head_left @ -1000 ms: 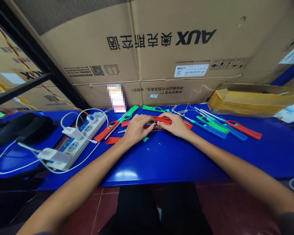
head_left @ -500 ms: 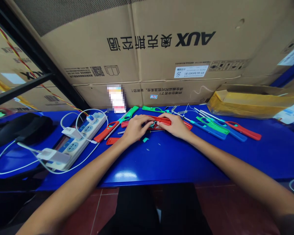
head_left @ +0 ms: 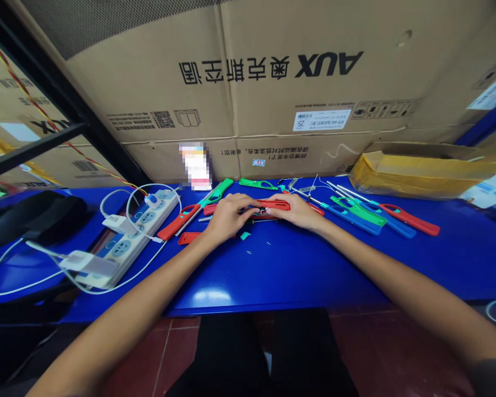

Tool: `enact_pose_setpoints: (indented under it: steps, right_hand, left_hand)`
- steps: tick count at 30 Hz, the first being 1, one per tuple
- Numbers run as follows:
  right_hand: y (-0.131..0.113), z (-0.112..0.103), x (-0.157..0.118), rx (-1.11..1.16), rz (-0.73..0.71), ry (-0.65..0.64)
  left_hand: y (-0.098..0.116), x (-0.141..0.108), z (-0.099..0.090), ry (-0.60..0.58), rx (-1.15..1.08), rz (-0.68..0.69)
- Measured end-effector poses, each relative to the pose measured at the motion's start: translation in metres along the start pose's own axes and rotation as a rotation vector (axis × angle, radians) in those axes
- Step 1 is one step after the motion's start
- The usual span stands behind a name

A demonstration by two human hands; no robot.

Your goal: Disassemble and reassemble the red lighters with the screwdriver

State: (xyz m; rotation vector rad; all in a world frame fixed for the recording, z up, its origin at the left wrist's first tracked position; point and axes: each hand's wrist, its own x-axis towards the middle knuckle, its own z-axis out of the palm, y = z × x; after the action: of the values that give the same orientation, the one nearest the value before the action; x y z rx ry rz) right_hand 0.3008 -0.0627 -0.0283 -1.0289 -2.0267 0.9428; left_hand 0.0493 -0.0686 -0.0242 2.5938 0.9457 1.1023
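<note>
Both hands meet over the blue table, their fingertips close together. My right hand (head_left: 291, 209) grips a red plastic casing (head_left: 279, 204). My left hand (head_left: 230, 215) is closed at the casing's left part, thumb and fingers pinched near small dark and teal parts between the hands. Other red pieces lie behind and beneath the hands, partly hidden. A red casing piece (head_left: 189, 237) lies left of my left wrist, and a small teal piece (head_left: 245, 236) is just below the hands. A red and green lighter (head_left: 182, 219) rests to the left.
Blue (head_left: 361, 220), green and red lighters lie at the right. A white power strip (head_left: 128, 242) with chargers and cables occupies the left. A lit phone (head_left: 197, 168) leans on the large carton (head_left: 256, 116); a yellow-taped box (head_left: 417, 173) stands at the back right.
The red casing between the hands has tilted slightly, and the fingertips have shifted a little around the small parts. The other things lie as before.
</note>
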Motion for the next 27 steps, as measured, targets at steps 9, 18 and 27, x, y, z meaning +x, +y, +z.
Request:
enact_pose_setpoints:
  steps: [9, 18, 27]
  right_hand:
    - [-0.003, 0.004, -0.001, -0.083, -0.032, 0.08]
    - [-0.005, 0.005, -0.002, -0.101, -0.036, 0.098]
    - [-0.001, 0.004, 0.0, -0.082, -0.006, 0.171]
  left_hand:
    - [0.002, 0.0, -0.002, -0.032, 0.123, 0.069]
    - [-0.002, 0.0, 0.0, -0.014, 0.211, 0.157]
    - [0.01, 0.003, -0.013, 0.019, 0.231, 0.164]
